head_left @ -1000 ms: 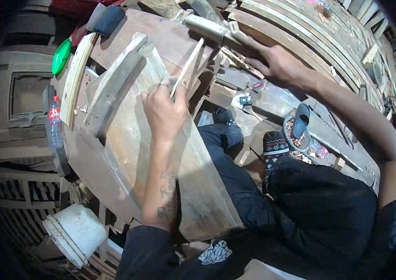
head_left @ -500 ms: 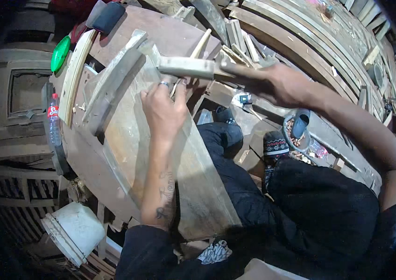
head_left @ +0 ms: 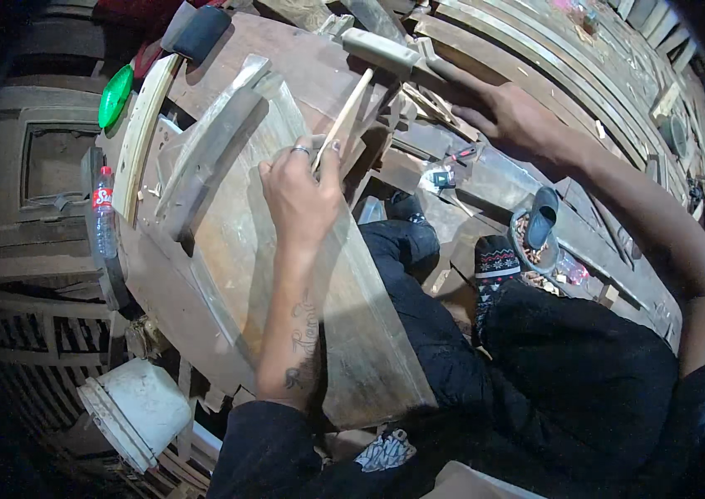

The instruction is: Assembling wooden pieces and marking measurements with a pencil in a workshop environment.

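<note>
My left hand (head_left: 301,195) is closed near the far end of a wide wooden panel (head_left: 361,333). Thumb and forefinger pinch a thin pale wooden stick (head_left: 347,115), which slants up and away to the right. Raised farther out, my right hand (head_left: 515,121) grips the handle of a wooden mallet (head_left: 379,51) with a long, blocky pale head. The head hangs beyond the stick's far tip, apart from it in the picture. My left fingers hide the stick's near end.
An upright board (head_left: 211,150) crosses the panel's left side. A plastic bottle (head_left: 103,212), green dish (head_left: 115,96) and white bucket (head_left: 140,407) are at left. Timber planks (head_left: 527,75) lie at far right. A container of small brown pieces (head_left: 531,249) stands near my foot.
My right hand has lifted the mallet up and away from my left hand, baring the stick. My left hand keeps its pinch; the whole view has shifted slightly.
</note>
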`<state>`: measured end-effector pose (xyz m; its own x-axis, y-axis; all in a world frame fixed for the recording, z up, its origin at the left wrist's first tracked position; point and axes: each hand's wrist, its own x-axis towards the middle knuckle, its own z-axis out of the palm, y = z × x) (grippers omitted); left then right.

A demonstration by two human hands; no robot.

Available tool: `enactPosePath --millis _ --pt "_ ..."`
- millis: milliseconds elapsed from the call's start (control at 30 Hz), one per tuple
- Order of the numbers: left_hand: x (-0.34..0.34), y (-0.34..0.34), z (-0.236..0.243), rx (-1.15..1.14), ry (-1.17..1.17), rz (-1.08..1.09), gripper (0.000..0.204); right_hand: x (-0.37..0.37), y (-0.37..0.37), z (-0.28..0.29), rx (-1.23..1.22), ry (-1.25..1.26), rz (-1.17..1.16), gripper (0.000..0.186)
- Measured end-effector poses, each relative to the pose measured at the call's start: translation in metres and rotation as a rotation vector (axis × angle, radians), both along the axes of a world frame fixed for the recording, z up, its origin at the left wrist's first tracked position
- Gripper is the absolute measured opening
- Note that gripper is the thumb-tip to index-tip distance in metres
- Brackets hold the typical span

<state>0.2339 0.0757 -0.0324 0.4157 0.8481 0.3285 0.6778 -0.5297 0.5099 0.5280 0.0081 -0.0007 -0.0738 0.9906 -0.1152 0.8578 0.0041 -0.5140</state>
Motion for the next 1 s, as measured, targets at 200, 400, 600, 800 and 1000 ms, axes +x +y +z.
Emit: enactPosePath --millis 200,400,600,800,1000 --pt "-0.004 0.001 -0.007 0.000 0.028 -0.003 0.022 -0.008 -0.004 0.010 0.085 -0.139 0.101 0.055" --pt "0.001 0.000 -0.001 0.013 -0.029 -0.004 0.022 0.005 -0.005 -0.012 0.156 -0.018 0.049 0.051" --pt "-0.002 0.001 -0.002 0.020 -0.002 -0.001 0.024 0.005 -0.004 -0.017 0.169 -0.102 0.092 0.048" --pt "0.001 -0.001 0.000 0.029 -0.032 -0.022 0.024 -0.011 -0.003 -0.009 0.058 -0.025 -0.020 0.044" --pt "-0.001 -0.001 -0.001 0.032 0.038 -0.001 0.024 -0.024 -0.011 -0.001 -0.012 -0.093 0.133 0.045"
